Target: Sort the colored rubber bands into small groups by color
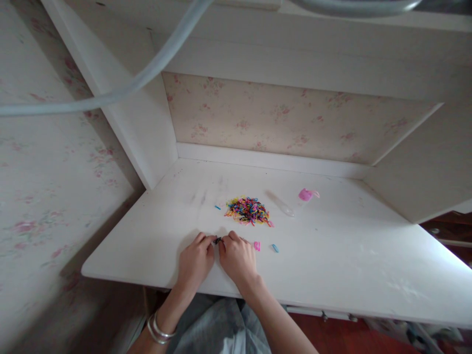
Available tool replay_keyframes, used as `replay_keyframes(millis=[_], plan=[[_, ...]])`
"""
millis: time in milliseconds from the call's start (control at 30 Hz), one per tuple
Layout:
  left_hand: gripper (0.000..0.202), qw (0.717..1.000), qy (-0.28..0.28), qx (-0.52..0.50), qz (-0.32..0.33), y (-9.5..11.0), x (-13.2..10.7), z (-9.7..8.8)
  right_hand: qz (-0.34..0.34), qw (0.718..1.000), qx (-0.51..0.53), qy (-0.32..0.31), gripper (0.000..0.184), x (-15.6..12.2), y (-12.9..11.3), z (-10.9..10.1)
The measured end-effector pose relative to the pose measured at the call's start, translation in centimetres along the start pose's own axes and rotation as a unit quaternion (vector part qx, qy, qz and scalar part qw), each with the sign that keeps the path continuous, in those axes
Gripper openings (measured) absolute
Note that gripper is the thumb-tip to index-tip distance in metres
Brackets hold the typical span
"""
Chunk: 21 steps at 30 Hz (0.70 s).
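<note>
My left hand [195,258] and my right hand [238,255] meet low over the white desk, fingers closed. Pinched between their fingertips is a small bunch of black rubber bands [217,240], partly covered by the fingers. Just beyond lies a loose heap of small multicoloured rubber bands [249,211]. To the right of my right hand rests a little pink bundle of bands [257,246], with a small blue bundle [275,248] farther right. Another small blue piece [217,207] sits left of the heap.
A clear, narrow plastic piece [282,204] and a crumpled pink item [305,194] lie right of the heap on the desk [354,246]. Side panels and a flowered back wall [280,115] enclose it. A pale tube [147,73] crosses the upper left view.
</note>
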<state>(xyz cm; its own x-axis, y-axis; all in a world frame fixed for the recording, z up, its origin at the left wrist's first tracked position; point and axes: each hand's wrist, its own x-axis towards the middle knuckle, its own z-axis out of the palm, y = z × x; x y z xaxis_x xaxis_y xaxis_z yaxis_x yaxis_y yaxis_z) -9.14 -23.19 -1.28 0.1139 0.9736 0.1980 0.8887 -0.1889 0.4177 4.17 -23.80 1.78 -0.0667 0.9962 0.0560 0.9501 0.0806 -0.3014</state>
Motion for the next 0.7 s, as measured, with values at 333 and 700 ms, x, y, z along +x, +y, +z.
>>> replay_keyframes(millis=[333, 700], plan=[[0.027, 0.999, 0.0, -0.034, -0.013, -0.06, 0.14, -0.1, 0.04, 0.999, -0.025, 0.028, 0.034, 0.22, 0.07, 0.2], [0.025, 0.997, -0.002, -0.082, -0.007, -0.45, 0.24, -0.24, 0.026, 0.999, -0.022, 0.01, 0.035, -0.16, -0.14, -0.37]])
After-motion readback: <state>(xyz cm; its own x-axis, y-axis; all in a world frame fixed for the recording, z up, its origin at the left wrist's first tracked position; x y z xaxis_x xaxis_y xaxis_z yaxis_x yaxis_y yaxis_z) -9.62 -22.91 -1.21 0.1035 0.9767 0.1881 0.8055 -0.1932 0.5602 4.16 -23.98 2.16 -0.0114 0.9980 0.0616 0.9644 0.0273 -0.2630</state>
